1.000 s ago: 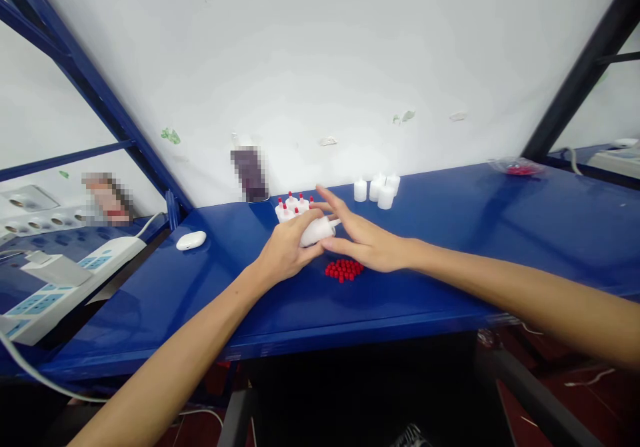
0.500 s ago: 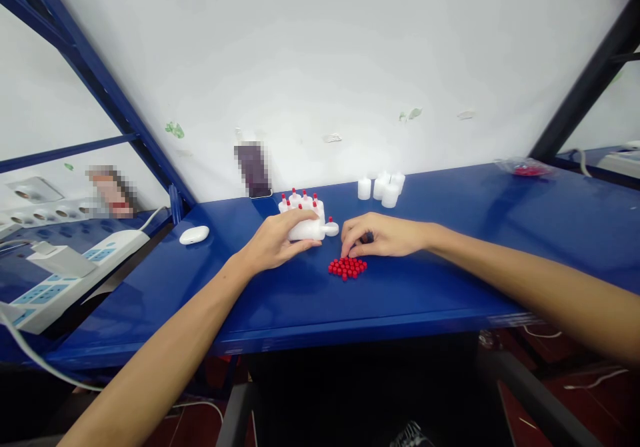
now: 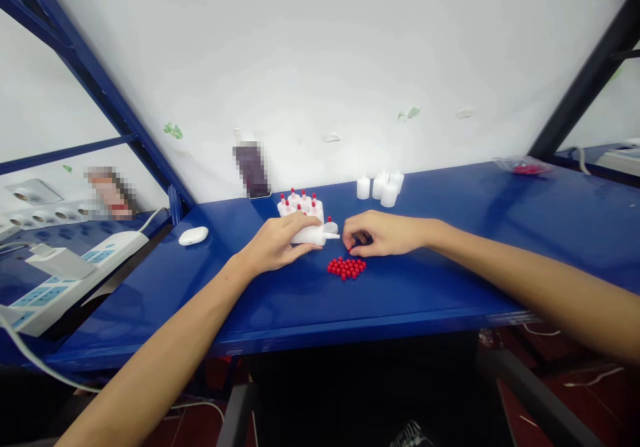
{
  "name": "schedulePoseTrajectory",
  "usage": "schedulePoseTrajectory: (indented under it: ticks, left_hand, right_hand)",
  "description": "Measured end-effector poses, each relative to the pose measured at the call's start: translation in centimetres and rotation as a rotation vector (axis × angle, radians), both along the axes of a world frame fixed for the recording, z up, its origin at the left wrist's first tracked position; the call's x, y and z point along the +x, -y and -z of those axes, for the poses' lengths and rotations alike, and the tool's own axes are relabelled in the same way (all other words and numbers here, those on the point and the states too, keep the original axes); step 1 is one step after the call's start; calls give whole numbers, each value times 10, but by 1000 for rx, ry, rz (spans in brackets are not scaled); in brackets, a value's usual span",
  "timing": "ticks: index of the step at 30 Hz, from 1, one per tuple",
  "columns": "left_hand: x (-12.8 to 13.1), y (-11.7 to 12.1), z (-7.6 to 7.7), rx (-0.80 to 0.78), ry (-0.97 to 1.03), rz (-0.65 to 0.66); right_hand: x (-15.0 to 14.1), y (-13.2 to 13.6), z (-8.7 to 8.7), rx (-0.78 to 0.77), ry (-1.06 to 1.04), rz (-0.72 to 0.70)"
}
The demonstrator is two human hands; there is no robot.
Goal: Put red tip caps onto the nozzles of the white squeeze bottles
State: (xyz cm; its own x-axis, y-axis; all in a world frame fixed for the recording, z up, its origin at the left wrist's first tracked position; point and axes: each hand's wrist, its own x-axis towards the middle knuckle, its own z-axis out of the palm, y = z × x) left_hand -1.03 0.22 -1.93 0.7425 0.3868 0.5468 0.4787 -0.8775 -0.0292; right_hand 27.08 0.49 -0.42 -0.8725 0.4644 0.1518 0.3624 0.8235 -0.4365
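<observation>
My left hand [image 3: 277, 242] is closed round a white squeeze bottle [image 3: 309, 235], tilted on its side with its bare nozzle pointing right. Between the thumb and fingertips of my right hand [image 3: 376, 234] a bit of a small red cap [image 3: 350, 252] shows, just right of the nozzle and apart from it. Below the fingers, several loose red caps [image 3: 346, 268] lie in a cluster on the blue table. Behind my left hand stand several white bottles [image 3: 300, 204] with red caps on their tips; my fingers partly hide them.
Several white bottles without red caps [image 3: 389, 195] stand near the wall. A blurred phone [image 3: 253, 170] leans on the wall, and a white earbud case [image 3: 193, 236] lies at left. Power strips [image 3: 65, 280] stand farther left. A clear bag with red contents [image 3: 527, 166] lies at back right.
My right hand has lifted slightly off the cluster of caps with a red cap in its fingertips. The bottle in my left hand has turned so its nozzle shows, pointing right.
</observation>
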Motion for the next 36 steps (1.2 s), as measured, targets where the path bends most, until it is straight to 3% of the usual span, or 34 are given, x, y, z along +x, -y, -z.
schedulePoseTrajectory:
  ticks: [5,10,14,23,29,36]
  left_hand:
    - [4,3,2,41,3,-72]
    - [9,7,3,11,20,-127]
    - [10,8,3,10,31,-131]
    - [12,11,4,-3,41,-143]
    - [12,12,7,-28,19,-71]
    - [11,10,20,-112,20,-34]
  right_hand:
    - [2,-3,0,36,4,73]
    - [-8,5,-1,-56,-443,229]
    - [-14,13,-3,-156,-587,215]
    - [-13,14,-2,-315,-568,186]
    - [-11,10,0,-495,-507,155]
    - [-11,-7,16,-653,-426,60]
